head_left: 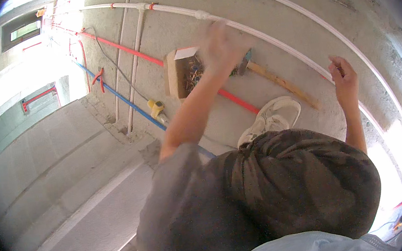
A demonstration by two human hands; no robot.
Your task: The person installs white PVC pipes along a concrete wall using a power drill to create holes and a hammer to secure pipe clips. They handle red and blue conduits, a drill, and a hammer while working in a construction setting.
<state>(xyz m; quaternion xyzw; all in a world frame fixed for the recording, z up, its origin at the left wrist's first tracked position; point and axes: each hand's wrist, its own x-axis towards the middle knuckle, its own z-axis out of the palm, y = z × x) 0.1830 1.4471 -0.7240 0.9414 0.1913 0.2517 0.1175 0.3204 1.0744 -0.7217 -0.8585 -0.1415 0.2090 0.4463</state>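
Note:
My left hand [219, 44] is stretched out over an open cardboard box [175, 74] of small metal and red fasteners. The hand is motion-blurred, so its fingers cannot be made out. Just right of the box a hammer [275, 80] with a wooden handle lies on the concrete floor. My right hand [344, 77] is out to the right beside a white pipe [297, 57], with its fingers curled together. Whether something small sits between them is unclear. My white shoe [272, 117] rests on the floor between the two arms.
Red [125, 50], blue [118, 97] and white pipes run across the concrete floor. A yellow fitting [155, 107] sits on the blue pipe. Grey block walls and a step [65, 156] rise at the left. My bent knee in dark trousers [277, 186] fills the lower middle.

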